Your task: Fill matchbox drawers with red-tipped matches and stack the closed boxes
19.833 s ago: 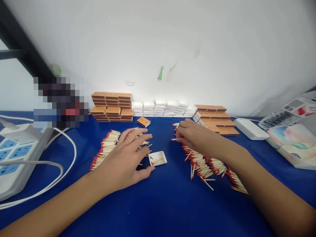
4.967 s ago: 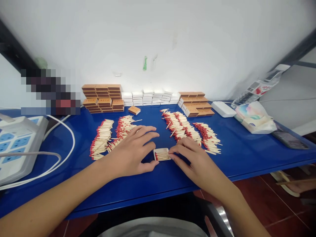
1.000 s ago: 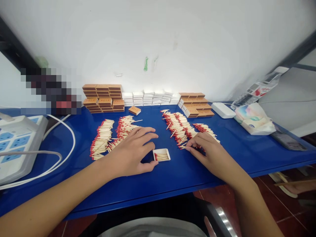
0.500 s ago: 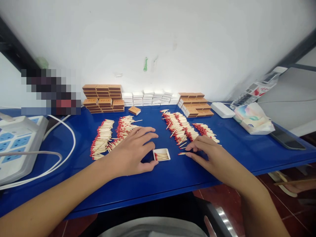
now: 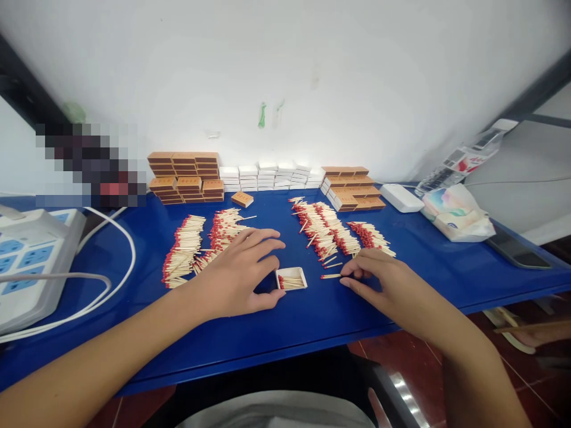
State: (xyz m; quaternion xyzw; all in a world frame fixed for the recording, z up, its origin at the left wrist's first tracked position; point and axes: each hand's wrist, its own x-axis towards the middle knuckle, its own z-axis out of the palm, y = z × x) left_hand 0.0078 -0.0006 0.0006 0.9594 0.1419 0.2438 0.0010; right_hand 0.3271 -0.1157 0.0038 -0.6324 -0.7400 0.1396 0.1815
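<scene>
A white matchbox tray lies on the blue table with several red-tipped matches inside. My left hand holds the tray's left end between thumb and forefinger, its other fingers spread above. To the right of the tray, my right hand rests low with thumb and forefinger slightly apart. A single loose match lies at those fingertips, its red head toward the tray. Another loose match is just beyond it. Heaps of matches stretch behind both hands: a left heap and a right heap.
Brown matchboxes are stacked against the wall, beside white trays and more brown boxes. One brown box lies alone. A power strip with cables stands left; a tissue pack, bottle and phone are right.
My right hand has drawn back slightly to the right, so more of the loose match shows. My left hand and the tray stay in place.
</scene>
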